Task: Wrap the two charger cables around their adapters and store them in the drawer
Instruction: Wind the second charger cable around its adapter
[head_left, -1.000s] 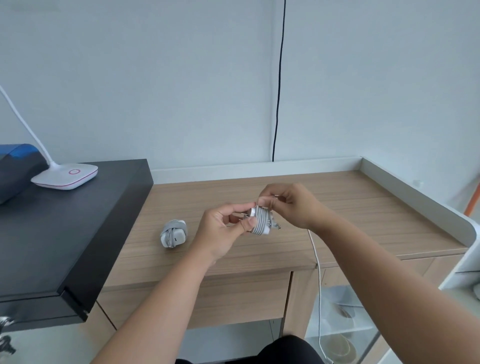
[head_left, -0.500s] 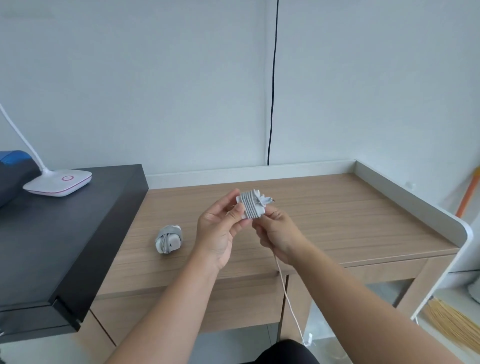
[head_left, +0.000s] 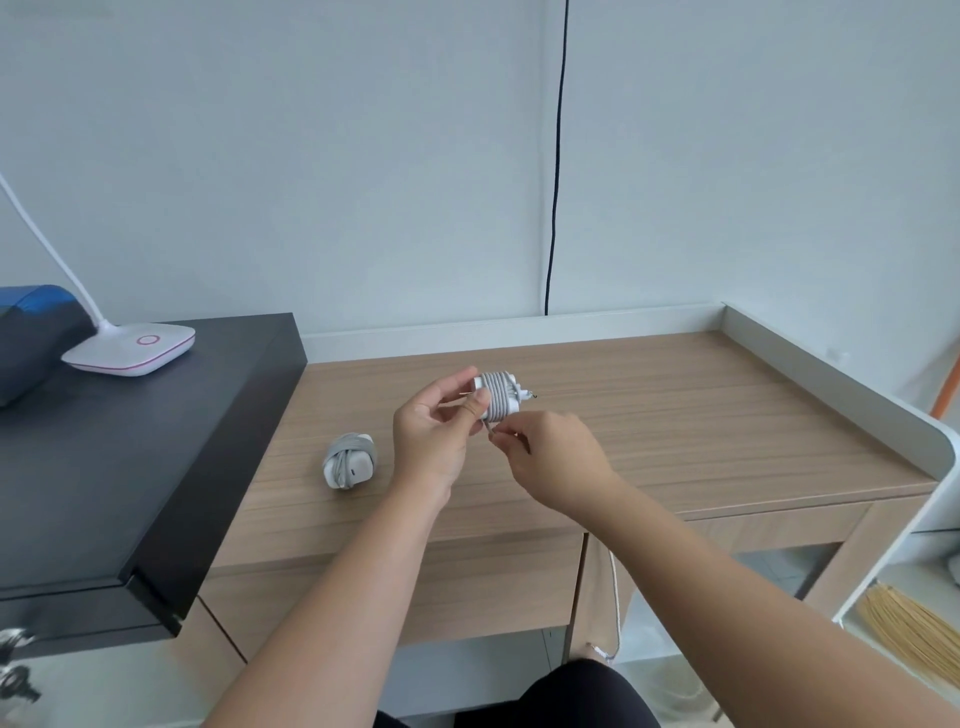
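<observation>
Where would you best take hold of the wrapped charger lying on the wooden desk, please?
Probably from above, pinching the wrapped charger across its two cable-bound sides. It lies flat on the wooden desk, apart from both hands, with nothing beside it.

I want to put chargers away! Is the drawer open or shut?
Shut. The drawer front sits flush under the desk edge, and no inside shows.
</observation>
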